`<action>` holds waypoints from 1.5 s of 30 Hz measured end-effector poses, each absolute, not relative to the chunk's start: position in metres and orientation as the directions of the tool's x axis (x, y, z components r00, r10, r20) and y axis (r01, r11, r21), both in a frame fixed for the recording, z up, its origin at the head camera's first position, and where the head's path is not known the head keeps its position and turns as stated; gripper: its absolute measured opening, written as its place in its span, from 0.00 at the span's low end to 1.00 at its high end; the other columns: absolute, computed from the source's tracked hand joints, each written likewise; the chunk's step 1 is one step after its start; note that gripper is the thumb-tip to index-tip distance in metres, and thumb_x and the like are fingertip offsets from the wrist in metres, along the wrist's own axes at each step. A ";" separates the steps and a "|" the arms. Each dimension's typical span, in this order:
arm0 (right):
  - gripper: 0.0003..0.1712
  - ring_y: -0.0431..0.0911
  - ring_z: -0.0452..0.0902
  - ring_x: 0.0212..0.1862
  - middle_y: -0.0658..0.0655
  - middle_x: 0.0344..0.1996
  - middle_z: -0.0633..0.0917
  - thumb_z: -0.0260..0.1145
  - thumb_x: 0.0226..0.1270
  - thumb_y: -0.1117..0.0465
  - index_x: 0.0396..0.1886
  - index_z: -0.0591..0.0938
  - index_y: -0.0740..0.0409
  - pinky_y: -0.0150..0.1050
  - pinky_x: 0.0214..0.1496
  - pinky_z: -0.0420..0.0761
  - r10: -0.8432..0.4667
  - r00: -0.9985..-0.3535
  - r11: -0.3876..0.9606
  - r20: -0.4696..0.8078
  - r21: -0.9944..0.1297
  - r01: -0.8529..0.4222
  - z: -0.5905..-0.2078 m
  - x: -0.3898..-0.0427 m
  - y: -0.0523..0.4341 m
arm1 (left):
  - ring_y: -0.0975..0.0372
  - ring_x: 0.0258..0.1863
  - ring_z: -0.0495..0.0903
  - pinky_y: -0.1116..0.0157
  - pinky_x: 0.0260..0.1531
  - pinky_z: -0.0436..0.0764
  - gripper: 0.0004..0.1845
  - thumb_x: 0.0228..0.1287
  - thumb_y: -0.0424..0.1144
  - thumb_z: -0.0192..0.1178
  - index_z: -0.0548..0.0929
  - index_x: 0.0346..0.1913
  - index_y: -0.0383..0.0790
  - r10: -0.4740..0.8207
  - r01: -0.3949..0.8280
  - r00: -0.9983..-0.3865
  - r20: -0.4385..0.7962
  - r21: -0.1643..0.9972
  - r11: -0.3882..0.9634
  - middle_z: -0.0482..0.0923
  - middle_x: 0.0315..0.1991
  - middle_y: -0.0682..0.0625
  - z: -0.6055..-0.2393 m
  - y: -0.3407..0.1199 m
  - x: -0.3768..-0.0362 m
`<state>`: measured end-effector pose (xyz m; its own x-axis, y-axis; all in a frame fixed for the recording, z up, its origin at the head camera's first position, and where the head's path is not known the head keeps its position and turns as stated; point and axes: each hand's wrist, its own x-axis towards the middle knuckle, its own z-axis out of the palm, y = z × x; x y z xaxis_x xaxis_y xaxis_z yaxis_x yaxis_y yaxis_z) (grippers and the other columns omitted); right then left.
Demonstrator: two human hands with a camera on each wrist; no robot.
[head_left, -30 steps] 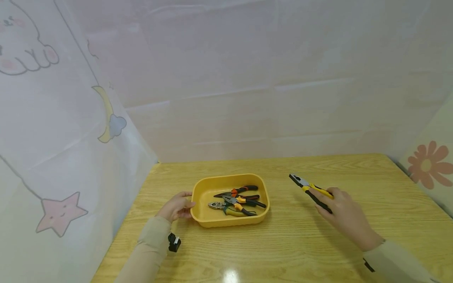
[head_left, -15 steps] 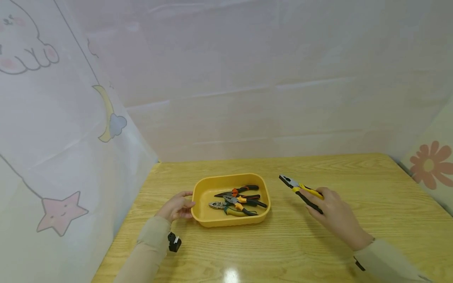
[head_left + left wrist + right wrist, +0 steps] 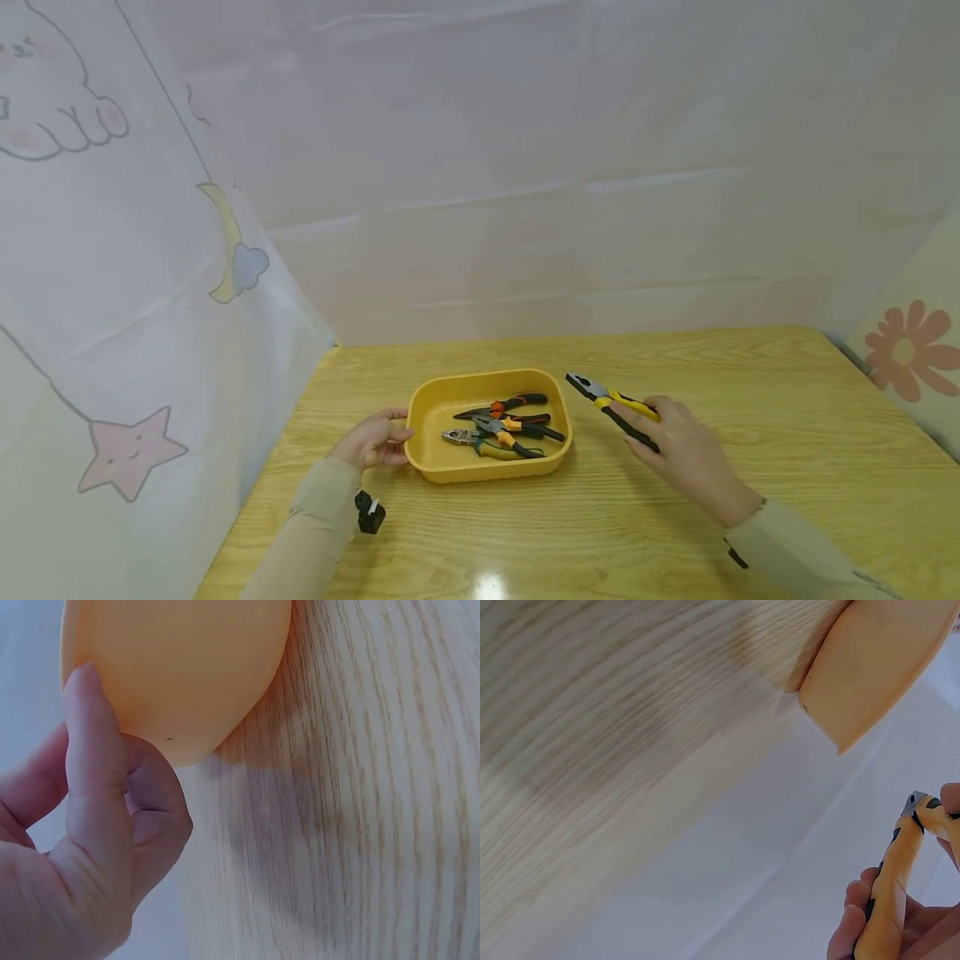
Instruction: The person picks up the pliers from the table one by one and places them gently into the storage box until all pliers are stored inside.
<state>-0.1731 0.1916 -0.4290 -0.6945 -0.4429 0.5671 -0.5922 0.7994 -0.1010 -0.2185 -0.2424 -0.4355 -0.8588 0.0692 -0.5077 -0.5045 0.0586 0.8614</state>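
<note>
My left hand (image 3: pixel 375 442) grips the left end of a yellow plastic bin (image 3: pixel 487 476), with the thumb on the rim and the other fingers bent at the outside, as the left wrist view shows. Inside lie needle-nose pliers (image 3: pixel 497 408) with red-and-black handles, pliers (image 3: pixel 510 426) with orange-and-black handles, and pliers (image 3: pixel 501 452) with green-yellow handles, overlapping one another. Right of the bin, my right hand (image 3: pixel 686 458) holds combination pliers (image 3: pixel 589 388) by their yellow-and-black handles. Their head points to the bin's right rim, and the handles are spread a little.
The bin stands on a wood-grain table (image 3: pixel 465 542). A small black device (image 3: pixel 369 512) shows beside the left sleeve. Pale cloth (image 3: pixel 525 208) hangs behind the table, and a patterned sheet (image 3: pixel 150 292) hangs along the left side.
The right hand has moved left with the combination pliers, from well right of the bin to beside its right rim. The left hand and bin have stayed put.
</note>
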 end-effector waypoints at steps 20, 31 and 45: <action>0.34 0.52 0.73 0.36 0.66 0.43 0.77 0.78 0.48 0.64 0.59 0.82 0.54 0.43 0.29 0.73 -0.495 -0.673 0.764 0.550 -0.093 -0.638 -0.429 -0.179 0.167 | 0.62 0.25 0.74 0.70 0.19 0.79 0.28 0.72 0.25 0.48 0.55 0.72 0.32 0.085 -0.515 -0.852 -0.517 0.856 0.042 0.71 0.37 0.41 -0.437 -0.244 -0.221; 0.30 0.54 0.75 0.38 0.67 0.44 0.77 0.77 0.52 0.61 0.58 0.82 0.53 0.44 0.30 0.75 -0.511 -0.668 0.753 0.540 -0.093 -0.651 -0.429 -0.181 0.156 | 0.62 0.25 0.74 0.71 0.20 0.80 0.28 0.72 0.25 0.48 0.55 0.71 0.33 0.085 -0.518 -0.851 -0.519 0.855 0.040 0.71 0.36 0.42 -0.437 -0.243 -0.221; 0.32 0.52 0.74 0.38 0.64 0.44 0.77 0.77 0.53 0.60 0.61 0.81 0.49 0.44 0.31 0.77 -0.567 -0.620 0.708 0.542 -0.064 -0.703 -0.431 -0.185 0.137 | 0.62 0.26 0.75 0.70 0.21 0.80 0.28 0.72 0.24 0.48 0.55 0.71 0.33 0.067 -0.529 -0.846 -0.529 0.849 0.024 0.71 0.37 0.42 -0.438 -0.242 -0.221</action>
